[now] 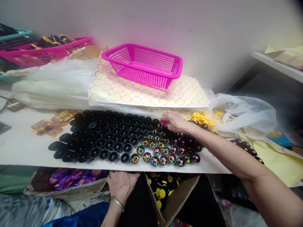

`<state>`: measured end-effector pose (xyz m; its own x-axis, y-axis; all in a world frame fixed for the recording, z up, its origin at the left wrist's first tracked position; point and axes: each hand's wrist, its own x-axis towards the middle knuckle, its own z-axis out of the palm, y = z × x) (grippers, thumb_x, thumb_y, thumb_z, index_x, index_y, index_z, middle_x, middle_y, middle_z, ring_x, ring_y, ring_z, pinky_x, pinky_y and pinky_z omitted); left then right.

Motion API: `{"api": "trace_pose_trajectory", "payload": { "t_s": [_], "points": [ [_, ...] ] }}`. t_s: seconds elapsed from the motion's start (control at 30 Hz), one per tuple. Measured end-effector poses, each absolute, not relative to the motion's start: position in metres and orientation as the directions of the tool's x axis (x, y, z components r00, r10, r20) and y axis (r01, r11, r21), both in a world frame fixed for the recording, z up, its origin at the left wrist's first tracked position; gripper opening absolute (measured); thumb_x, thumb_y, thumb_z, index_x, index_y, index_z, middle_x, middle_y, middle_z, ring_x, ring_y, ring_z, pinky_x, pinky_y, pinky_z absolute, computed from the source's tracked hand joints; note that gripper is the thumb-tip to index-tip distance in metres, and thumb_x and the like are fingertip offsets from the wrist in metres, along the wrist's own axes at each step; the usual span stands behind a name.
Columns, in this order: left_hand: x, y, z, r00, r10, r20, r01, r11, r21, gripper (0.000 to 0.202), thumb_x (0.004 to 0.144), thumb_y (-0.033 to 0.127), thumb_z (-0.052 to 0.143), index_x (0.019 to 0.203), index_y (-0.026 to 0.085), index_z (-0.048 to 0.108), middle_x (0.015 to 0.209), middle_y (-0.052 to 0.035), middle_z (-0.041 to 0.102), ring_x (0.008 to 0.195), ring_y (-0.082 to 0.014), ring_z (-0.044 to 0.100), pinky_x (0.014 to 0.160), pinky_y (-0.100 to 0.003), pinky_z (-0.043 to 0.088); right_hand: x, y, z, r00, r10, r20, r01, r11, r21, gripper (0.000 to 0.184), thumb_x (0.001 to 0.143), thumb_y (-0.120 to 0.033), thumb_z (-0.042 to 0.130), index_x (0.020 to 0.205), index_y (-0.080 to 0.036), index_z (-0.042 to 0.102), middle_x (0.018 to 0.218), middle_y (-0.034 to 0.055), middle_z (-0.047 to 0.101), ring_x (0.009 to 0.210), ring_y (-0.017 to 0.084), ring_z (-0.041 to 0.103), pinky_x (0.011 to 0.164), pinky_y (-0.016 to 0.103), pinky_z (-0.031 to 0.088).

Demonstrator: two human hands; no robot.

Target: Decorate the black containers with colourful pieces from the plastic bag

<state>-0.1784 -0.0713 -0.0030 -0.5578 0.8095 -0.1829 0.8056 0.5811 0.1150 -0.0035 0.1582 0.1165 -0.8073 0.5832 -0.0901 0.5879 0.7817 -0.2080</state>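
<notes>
My right hand [174, 121] reaches over the far rows of small round black cups [113, 156], its fingers pinched on a small pink piece [163, 123] whose kind I cannot make out. Beneath and in front of it, the cups on the right side hold multicoloured beads [157, 151], many with a pink piece on top. Cups on the left side show bare black insides. My left hand [123, 184], with a bangle at the wrist, lies flat by the table's front edge, thumb apart, holding nothing visible; its fingertips are partly hidden.
A pink basket [142, 77] stands on a sheet of oval stickers [132, 92] at the back. Yellow pieces [202, 119] and a plastic bag with beads [246, 115] lie right. Below are boxes of purple packets [73, 179] and yellow-black pieces [162, 192].
</notes>
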Motion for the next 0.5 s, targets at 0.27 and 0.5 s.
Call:
{"api": "trace_pose_trajectory", "payload": {
  "t_s": [0.27, 0.5],
  "points": [
    [-0.18, -0.072, -0.006, -0.547, 0.817, -0.185, 0.814, 0.57, 0.111, 0.072, 0.07, 0.064, 0.049, 0.123, 0.016, 0.054, 0.131, -0.0149, 0.049, 0.118, -0.0373, 0.042, 0.092, -0.046, 0.039, 0.014, 0.17, 0.116, -0.674, 0.737, -0.057, 0.475, 0.373, -0.797, 0.014, 0.066, -0.022, 0.06, 0.075, -0.013, 0.066, 0.067, -0.001, 0.06, 0.065, 0.012, 0.052, 0.063, 0.024, 0.039],
    [-0.179, -0.071, 0.0, -0.558, 0.8, -0.22, 0.801, 0.589, 0.107, 0.071, 0.069, 0.062, 0.053, 0.122, 0.015, 0.055, 0.128, -0.0137, 0.051, 0.117, -0.0366, 0.042, 0.093, -0.044, 0.038, 0.121, 0.206, 0.125, -0.033, 0.971, 0.238, 0.743, 0.183, -0.644, 0.019, 0.068, -0.023, 0.061, 0.081, -0.013, 0.069, 0.073, 0.0053, 0.064, 0.07, 0.015, 0.055, 0.065, 0.028, 0.04]
  ]
}}
